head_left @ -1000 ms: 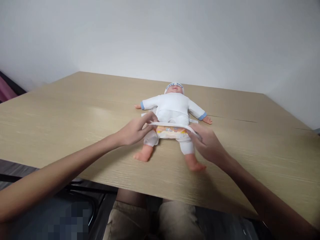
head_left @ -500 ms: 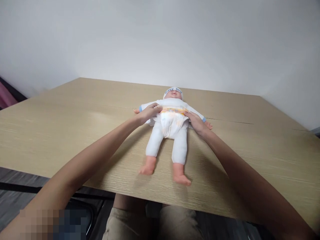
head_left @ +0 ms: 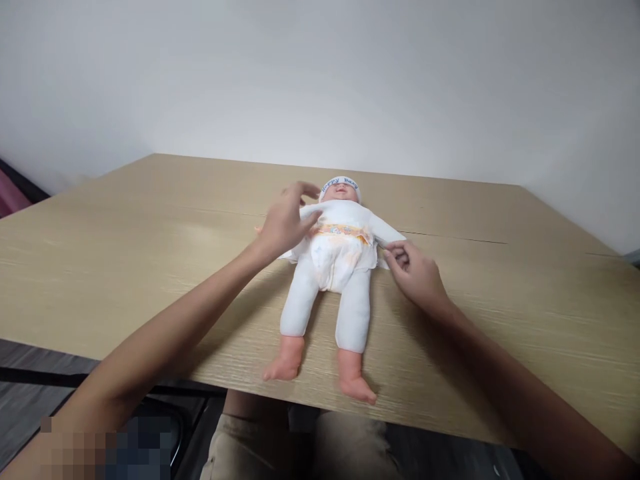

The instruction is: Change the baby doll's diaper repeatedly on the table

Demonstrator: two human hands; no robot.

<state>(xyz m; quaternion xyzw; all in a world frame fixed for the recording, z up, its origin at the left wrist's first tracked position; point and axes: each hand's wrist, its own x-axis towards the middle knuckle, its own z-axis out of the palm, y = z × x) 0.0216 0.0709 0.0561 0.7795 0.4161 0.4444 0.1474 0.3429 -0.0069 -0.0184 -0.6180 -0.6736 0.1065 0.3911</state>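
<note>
A baby doll [head_left: 345,212] in white clothing lies on its back, feet toward me, on a wooden table [head_left: 150,280]. Its white headband has blue lettering. Round its hips is a white diaper [head_left: 335,263] with an orange patterned waistband. My left hand [head_left: 287,223] is raised over the doll's arm on the left side, thumb and fingers apart, holding nothing. Beside the diaper's right edge, my right hand [head_left: 417,270] has its fingers curled and pinched near the doll's sleeve. What lies between those fingertips, if anything, is hidden.
A pale wall [head_left: 320,87] stands behind the table. The table's near edge runs just above my knees [head_left: 250,443]. Pink and black fabric [head_left: 13,193] shows at the far left, and a dark chair [head_left: 170,427] stands below the table at lower left.
Both hands have come off the diaper's waistband. The left rose and opened; the right moved outward to the diaper's side. The doll now appears lower in view, closer to the table's near edge.
</note>
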